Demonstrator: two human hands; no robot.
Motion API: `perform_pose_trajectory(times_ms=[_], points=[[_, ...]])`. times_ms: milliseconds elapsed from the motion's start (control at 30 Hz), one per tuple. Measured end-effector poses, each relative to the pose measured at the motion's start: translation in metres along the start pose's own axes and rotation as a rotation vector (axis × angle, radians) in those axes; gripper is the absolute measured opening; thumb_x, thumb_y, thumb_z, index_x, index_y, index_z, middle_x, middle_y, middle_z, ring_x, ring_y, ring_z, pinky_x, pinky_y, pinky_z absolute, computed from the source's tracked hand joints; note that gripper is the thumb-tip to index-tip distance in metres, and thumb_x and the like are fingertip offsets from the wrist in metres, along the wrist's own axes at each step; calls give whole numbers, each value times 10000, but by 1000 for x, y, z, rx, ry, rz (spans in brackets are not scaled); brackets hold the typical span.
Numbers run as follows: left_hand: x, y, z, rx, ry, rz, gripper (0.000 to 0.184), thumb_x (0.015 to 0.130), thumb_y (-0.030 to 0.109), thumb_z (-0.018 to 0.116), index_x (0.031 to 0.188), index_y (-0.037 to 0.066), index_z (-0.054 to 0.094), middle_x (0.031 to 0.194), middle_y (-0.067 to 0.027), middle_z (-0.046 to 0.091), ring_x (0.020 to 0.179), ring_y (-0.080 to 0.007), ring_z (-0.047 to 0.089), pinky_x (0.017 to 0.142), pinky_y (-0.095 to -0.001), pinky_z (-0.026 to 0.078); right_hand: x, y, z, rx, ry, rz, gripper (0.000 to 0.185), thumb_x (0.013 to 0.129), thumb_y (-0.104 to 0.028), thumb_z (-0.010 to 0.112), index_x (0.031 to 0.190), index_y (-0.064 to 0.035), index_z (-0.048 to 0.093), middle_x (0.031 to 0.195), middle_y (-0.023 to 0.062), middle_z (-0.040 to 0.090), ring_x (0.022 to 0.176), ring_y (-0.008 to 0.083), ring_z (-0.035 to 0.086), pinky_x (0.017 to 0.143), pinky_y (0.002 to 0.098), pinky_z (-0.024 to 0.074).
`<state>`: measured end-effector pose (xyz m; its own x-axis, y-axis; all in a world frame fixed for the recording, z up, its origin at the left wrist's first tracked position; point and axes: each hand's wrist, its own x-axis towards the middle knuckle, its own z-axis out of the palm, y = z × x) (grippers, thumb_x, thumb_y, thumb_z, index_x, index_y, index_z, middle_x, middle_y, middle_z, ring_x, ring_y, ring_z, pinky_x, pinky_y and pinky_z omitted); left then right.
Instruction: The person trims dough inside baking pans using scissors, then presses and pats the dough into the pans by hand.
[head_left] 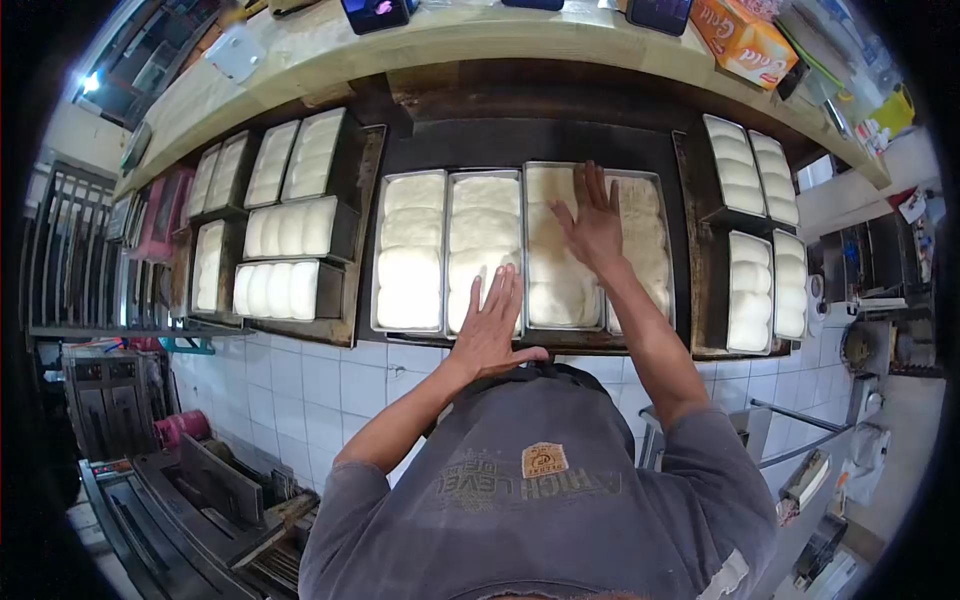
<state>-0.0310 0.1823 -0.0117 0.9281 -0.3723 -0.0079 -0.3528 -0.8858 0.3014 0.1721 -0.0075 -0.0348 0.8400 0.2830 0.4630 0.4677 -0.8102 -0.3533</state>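
Four metal loaf pans of pale, lobed dough stand side by side on a dark tray point(440, 130) in the middle. My left hand point(492, 322) is spread with its palm down over the front end of the second pan's dough point(486, 215). Between the third pan's dough point(562, 290) and the fourth pan's dough point(642, 235), my right hand point(594, 222) reaches toward the back with its fingers apart. Neither hand holds anything. Whether the palms touch the dough is hard to tell. The leftmost pan's dough point(411, 250) has no hand on it.
More filled pans point(290, 230) stand on a tray at the left, and several others point(750, 290) at the right. A wooden shelf point(440, 60) runs across the back, bearing phones and an orange box point(742, 42). White floor tiles point(310, 390) show in front.
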Motion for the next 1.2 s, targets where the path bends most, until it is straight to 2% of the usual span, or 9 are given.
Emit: perform_pose_trajectory(times_ms=[67,200,367,467,667,833,967,1133,1200], points=[[-4,0,12,-20,-97,-37,1271,915,857,481,1659,-116,141,1749,-312,145,1656,-406,43,1305,-608,-55,-38,-10,-15,-12,29,-21,824,1059,-556,527,1601,52,398,1649,264,418,1530,424,389,1291,536,224],[2,11,24,-58,-196,-54,1275,914,848,497,1662,-114,122,1745,-337,110,1651,-437,15,1300,-617,-54,-115,-14,-2,31,-465,-209,883,1036,-562,571,1640,34,324,1716,247,311,1597,409,280,1301,534,223],[0,22,20,-41,-45,-42,1220,941,787,518,1644,-140,152,1740,-339,134,1652,-424,51,1308,-608,-29,-75,-1,-79,-91,-172,-101,909,1045,-611,523,1654,26,300,1746,226,259,1623,374,241,1304,515,219],[9,28,23,-51,-6,-41,1175,968,754,507,1639,-147,162,1739,-341,135,1652,-423,46,1309,-603,-30,-95,64,-58,-273,-111,54,913,1052,-612,516,1659,30,287,1745,231,258,1624,380,234,1296,516,234],[23,51,19,-130,-31,-59,1104,1011,703,485,1653,-128,144,1743,-341,116,1651,-432,36,1308,-594,-35,-104,109,-39,-83,-225,56,894,1054,-592,519,1648,42,308,1721,260,295,1609,408,263,1292,498,245],[22,48,23,-136,-10,-89,1097,1012,686,504,1636,-151,168,1738,-346,124,1650,-432,39,1312,-591,-24,-79,100,-36,-76,-360,235,866,1046,-587,533,1621,42,376,1691,249,369,1589,403,315,1287,463,268],[6,49,18,-179,4,-140,1068,1024,661,514,1642,-140,171,1742,-341,119,1649,-438,43,1315,-585,-1,-69,99,-33,-172,51,141,843,1025,-589,564,1579,36,453,1658,216,444,1573,394,354,1270,479,307],[-4,50,14,-209,36,-178,1056,1026,652,524,1651,-122,169,1743,-341,114,1645,-447,55,1317,-580,25,-36,97,-62,159,-292,412,806,1014,-564,585,1547,34,494,1645,193,471,1541,398,401,1246,576,323],[-6,51,16,-228,38,-188,1054,1027,650,527,1652,-119,168,1743,-341,112,1645,-447,59,1317,-579,30,-28,113,-41,31,-247,353,805,1014,-569,581,1539,35,500,1641,195,475,1528,404,416,1237,598,322]])
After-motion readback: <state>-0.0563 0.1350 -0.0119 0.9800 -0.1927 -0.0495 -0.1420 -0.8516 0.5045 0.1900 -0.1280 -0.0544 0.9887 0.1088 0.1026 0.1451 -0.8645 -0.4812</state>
